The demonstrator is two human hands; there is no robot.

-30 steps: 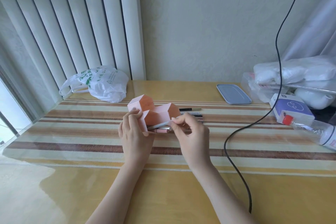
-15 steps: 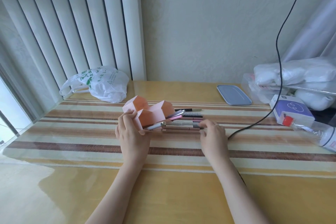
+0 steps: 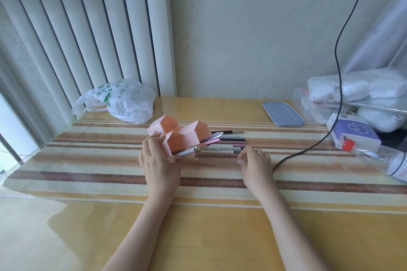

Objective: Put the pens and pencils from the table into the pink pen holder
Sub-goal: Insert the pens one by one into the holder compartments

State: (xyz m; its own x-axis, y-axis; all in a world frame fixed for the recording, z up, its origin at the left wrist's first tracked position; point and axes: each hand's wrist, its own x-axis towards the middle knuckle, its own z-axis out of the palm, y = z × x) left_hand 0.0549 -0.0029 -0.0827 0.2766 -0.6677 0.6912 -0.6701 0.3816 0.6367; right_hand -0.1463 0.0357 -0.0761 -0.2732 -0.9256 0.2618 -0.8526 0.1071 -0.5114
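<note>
The pink pen holder (image 3: 187, 138) is gripped in your left hand (image 3: 159, 160), fingers (image 3: 154, 143) curled round its near side and tipping its hexagonal mouths rightward so pens slide in lying flat. Your right hand (image 3: 255, 161) pinches the end of the nearest loose pen (image 3: 217, 154). The row on the table (image 3: 220, 237) lies left-right, just beside the mouths

Bright, soft daylight coming in from the left

Glare's washing over the glossy surface (image 3: 66, 226) at lower left, and the wide lens is bending the edges.
</note>
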